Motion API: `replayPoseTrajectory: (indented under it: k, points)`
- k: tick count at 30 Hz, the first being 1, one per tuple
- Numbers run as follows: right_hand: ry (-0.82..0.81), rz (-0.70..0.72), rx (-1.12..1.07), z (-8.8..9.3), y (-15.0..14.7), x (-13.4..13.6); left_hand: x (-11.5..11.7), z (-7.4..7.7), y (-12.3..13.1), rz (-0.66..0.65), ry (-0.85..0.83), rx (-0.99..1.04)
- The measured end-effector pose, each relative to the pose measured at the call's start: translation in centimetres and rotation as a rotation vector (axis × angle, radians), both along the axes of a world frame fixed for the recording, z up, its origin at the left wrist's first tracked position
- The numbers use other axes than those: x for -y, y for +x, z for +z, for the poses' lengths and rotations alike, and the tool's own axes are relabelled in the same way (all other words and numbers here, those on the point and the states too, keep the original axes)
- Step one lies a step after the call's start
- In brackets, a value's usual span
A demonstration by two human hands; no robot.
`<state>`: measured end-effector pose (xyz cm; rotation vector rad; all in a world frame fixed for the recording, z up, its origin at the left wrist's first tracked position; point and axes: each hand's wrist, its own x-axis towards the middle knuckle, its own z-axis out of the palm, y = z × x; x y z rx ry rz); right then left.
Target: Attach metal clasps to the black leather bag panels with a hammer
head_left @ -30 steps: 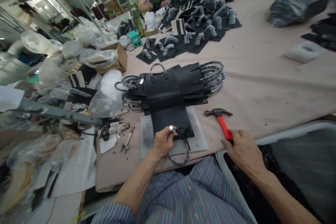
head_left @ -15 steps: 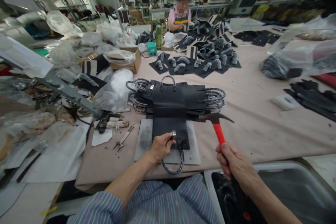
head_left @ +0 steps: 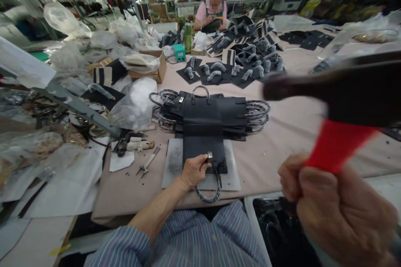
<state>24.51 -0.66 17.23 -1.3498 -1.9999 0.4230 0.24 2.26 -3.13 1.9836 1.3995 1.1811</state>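
Observation:
My right hand [head_left: 338, 204] is wrapped around the red handle of a hammer [head_left: 341, 146], raised close to the camera and blurred. My left hand [head_left: 196, 170] pinches a small silver metal piece [head_left: 209, 155] upright against a black leather panel [head_left: 202, 142]; its exact kind I cannot make out. The panel's near end lies over a pale, speckled board [head_left: 233, 167]. A wrapped handle [head_left: 209, 200] curves from that end toward me. Behind it, the panel reaches onto a stack of black bag pieces [head_left: 234, 110] with plastic-wrapped handles.
Left of the board lie a caliper-like metal tool [head_left: 148, 162] and a white paper scrap [head_left: 121, 162]. Plastic bags and a cardboard box [head_left: 161, 66] crowd the left. Black panels [head_left: 216, 73] cover the far table, where a co-worker [head_left: 211, 12] sits. A bin [head_left: 250, 212] stands by my right side.
My right hand has lifted the hammer up and toward the camera, to the right. The left hand stays at the panel with the metal piece. The co-worker's arms have shifted.

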Motion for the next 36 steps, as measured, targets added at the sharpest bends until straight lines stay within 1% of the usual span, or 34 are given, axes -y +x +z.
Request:
replayPoseTrajectory:
  k: [1, 2, 4, 6, 7, 9, 10, 11, 12, 13, 15, 17, 19, 21, 23, 24, 25, 26, 28, 29, 30, 31, 33, 35, 36]
  points:
    - [0.022, -0.01, -0.001, -0.4, 0.0, 0.0, 0.0, 0.0, 0.0, 0.0, -0.005, -0.001]
    - [0.014, 0.016, 0.028, -0.9, 0.0, -0.1, 0.0, 0.0, 0.0, 0.0, -0.006, -0.002]
    - [-0.085, 0.116, 0.134, -1.4, 0.1, -0.5, 0.0, 0.1, -0.1, -0.002, -0.002, -0.005]
    - [-0.163, 0.176, 0.171, -1.0, 0.1, -0.8, 0.0, 0.2, -0.1, -0.007, 0.003, -0.003]
    - [-0.151, 0.161, 0.142, -0.4, 0.1, -0.7, 0.0, 0.3, -0.1, -0.011, 0.0, 0.0]
    - [-0.039, 0.041, 0.0, 0.5, 0.0, -0.4, 0.0, 0.4, -0.1, -0.019, -0.017, 0.007]
    - [0.015, -0.006, -0.062, 0.6, -0.2, -0.2, 0.0, 0.5, -0.1, -0.019, -0.023, 0.01]
    - [0.042, -0.02, -0.094, 0.4, -0.4, 0.0, 0.0, 0.5, -0.1, -0.018, -0.028, 0.01]
    - [0.038, -0.005, -0.087, 0.0, -0.5, 0.2, 0.0, 0.4, -0.1, -0.019, -0.034, 0.005]
    - [-0.012, 0.046, -0.037, -0.6, -0.6, 0.2, 0.0, 0.4, -0.1, -0.014, -0.041, -0.005]
    - [-0.189, 0.139, 0.109, -2.0, -0.5, 0.0, 0.0, 0.2, -0.1, -0.013, -0.059, -0.032]
    - [-0.381, 0.139, 0.163, -3.2, 0.2, -0.5, 0.0, 0.1, -0.1, -0.012, -0.071, -0.042]
    - [-0.538, 0.076, 0.078, -4.4, 1.3, -1.3, 0.0, 0.1, -0.1, -0.011, -0.072, -0.024]
    - [-0.707, -0.029, -0.056, -6.4, 3.0, -2.1, 0.0, 0.1, -0.1, -0.008, -0.077, 0.001]
    - [-0.885, -0.122, -0.129, -9.4, 4.9, -2.9, 0.1, 0.2, -0.1, -0.011, -0.09, 0.011]
    - [-0.935, -0.156, -0.12, -11.2, 5.9, -3.3, 0.1, 0.3, -0.1, -0.01, -0.095, 0.011]
    - [-0.933, -0.188, -0.067, -12.9, 6.8, -3.7, 0.1, 0.4, -0.2, -0.011, -0.102, 0.005]
    - [-0.862, -0.22, 0.046, -14.4, 7.5, -4.1, 0.2, 0.6, -0.2, -0.011, -0.11, -0.005]
    - [-0.595, -0.258, 0.293, -16.7, 8.1, -4.8, 0.3, 0.9, -0.3, -0.013, -0.131, -0.023]
    - [-0.447, -0.256, 0.373, -17.3, 7.8, -5.0, 0.3, 1.1, -0.3, -0.014, -0.14, -0.029]
    - [-0.309, -0.225, 0.404, -17.7, 7.1, -5.2, 0.3, 1.3, -0.3, -0.014, -0.145, -0.028]
    - [-0.194, -0.165, 0.382, -17.8, 6.0, -5.2, 0.3, 1.5, -0.3, -0.014, -0.145, -0.02]
    - [-0.054, 0.018, 0.265, -17.7, 3.2, -5.2, 0.2, 1.8, -0.1, -0.006, -0.141, 0.007]
    - [0.003, 0.2, 0.17, -17.9, 0.1, -5.1, 0.1, 2.0, 0.0, 0.007, -0.144, 0.026]
    - [-0.002, 0.252, 0.145, -18.1, -1.1, -5.0, 0.0, 2.0, 0.0, 0.008, -0.152, 0.025]
